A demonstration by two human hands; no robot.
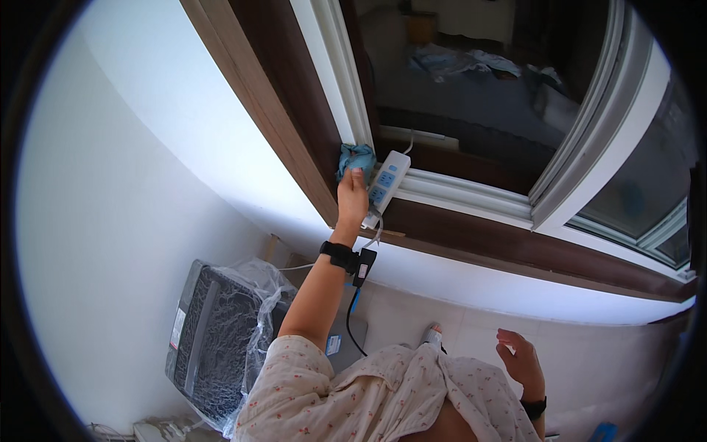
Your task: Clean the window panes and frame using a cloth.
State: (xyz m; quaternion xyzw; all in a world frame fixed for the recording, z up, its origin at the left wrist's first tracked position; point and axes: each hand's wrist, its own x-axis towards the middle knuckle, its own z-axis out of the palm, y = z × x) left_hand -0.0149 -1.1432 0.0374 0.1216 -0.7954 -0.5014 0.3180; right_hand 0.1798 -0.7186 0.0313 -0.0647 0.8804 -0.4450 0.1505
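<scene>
My left hand (352, 201) grips a crumpled blue cloth (356, 157). It presses the cloth against the lower left corner of the white window frame (337, 72). Right beside that hand, a white power strip (393, 166) with blue sockets lies tilted across the frame's bottom track (469, 193) and the dark brown sill (442, 226). A plug sits in its lower end, partly behind my hand. My right hand (519, 359) hangs over the floor at my side, fingers loosely curled and apart, holding nothing.
A dark appliance (221, 331) partly wrapped in clear plastic (270, 282) stands by the left wall. A black adapter box (364, 268) hangs near my left wrist, with a black cable (349, 320) below. A sliding sash (607, 149) fills the right side. A blue object (602, 432) lies lower right.
</scene>
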